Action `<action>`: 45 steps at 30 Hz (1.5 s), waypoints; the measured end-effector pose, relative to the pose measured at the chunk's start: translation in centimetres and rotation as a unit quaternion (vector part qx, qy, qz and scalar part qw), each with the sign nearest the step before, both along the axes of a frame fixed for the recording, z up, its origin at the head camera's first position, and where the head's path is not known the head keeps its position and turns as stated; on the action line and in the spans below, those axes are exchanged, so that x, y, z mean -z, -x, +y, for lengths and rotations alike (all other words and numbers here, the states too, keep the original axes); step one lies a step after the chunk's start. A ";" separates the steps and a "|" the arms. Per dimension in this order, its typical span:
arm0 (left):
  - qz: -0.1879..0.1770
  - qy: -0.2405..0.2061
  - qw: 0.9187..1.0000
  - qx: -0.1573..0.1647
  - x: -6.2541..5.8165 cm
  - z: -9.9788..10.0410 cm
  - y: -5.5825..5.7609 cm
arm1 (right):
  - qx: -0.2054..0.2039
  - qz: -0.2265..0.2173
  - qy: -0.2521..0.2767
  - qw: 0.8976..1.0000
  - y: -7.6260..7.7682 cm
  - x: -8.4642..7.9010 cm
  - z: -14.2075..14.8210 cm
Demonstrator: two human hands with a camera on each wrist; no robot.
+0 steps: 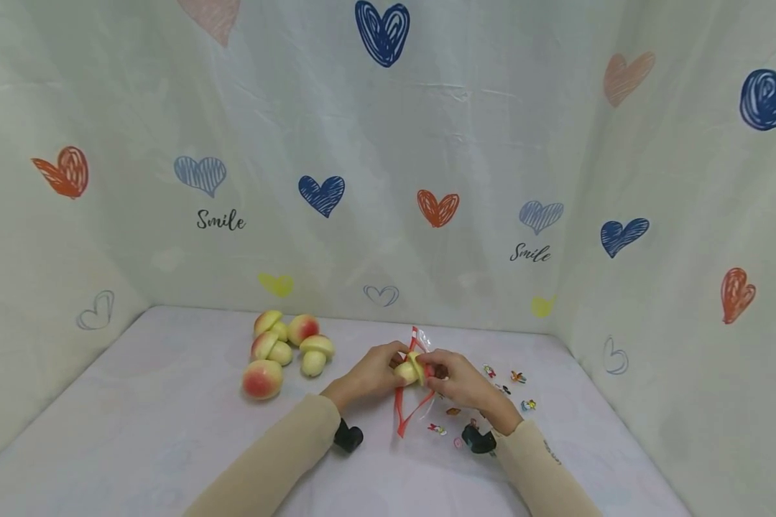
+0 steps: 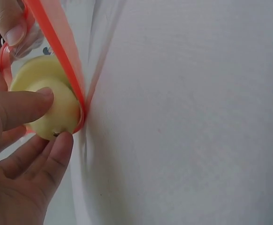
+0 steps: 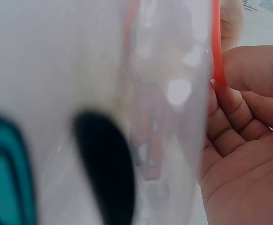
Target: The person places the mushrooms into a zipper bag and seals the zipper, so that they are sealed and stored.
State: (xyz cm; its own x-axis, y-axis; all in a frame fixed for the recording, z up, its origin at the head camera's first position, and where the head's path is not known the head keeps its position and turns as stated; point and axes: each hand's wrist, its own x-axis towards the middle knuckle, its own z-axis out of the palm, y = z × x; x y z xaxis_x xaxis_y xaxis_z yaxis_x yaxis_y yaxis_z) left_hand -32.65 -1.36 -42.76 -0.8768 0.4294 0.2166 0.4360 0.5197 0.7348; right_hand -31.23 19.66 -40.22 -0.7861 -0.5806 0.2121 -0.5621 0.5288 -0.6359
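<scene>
My left hand (image 1: 370, 372) grips a pale yellow toy mushroom (image 2: 56, 115) by its stem, thumb on one side and fingertips under its end. The mushroom's cap faces the mouth of a clear plastic bag (image 3: 99, 65), which has a red strip along its opening and cartoon prints on its sides. In the head view the red strip (image 1: 400, 420) spreads around the mushroom. My right hand (image 1: 460, 382) pinches the bag at this red edge with thumb and fingers. Through the right wrist view the plastic fills most of the picture and blurs what lies behind it.
Several more toy mushrooms with red and yellow caps (image 1: 262, 379) lie grouped on the white-covered table (image 1: 136, 431), left of the hands. A cloth backdrop (image 1: 375, 129) printed with hearts rises behind the table and along both sides. Black wrist cameras (image 1: 348, 436) sit under the sleeves.
</scene>
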 end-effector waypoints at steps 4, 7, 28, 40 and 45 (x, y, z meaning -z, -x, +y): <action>0.000 -0.012 1.000 0.004 0.1 0.3 0.2 | -0.008 0.003 0.000 1.000 -0.2 -0.1 0.0; -0.003 -0.021 1.000 0.007 0.1 0.5 0.3 | -0.009 0.002 0.007 1.000 -0.2 -0.2 0.0; -0.034 -0.011 0.999 0.004 0.1 0.3 0.3 | -0.035 -0.024 0.042 0.998 -2.5 -3.1 -0.8; -0.024 0.001 1.000 0.002 0.1 0.3 0.4 | -0.016 -0.049 0.066 0.997 -2.2 -3.0 -0.7; -0.014 0.000 1.000 0.006 0.2 0.4 0.5 | 0.004 -0.057 0.063 0.996 -2.2 -3.1 -0.8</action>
State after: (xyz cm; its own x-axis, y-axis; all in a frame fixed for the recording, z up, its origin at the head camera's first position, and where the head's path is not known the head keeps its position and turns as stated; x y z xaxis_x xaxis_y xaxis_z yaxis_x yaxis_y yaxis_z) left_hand -33.14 -0.98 -42.95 -0.8775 0.4396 0.1915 0.4207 0.5142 0.7474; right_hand -29.02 18.89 -37.15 -0.8136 -0.5486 0.1924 -0.4785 0.4440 -0.7575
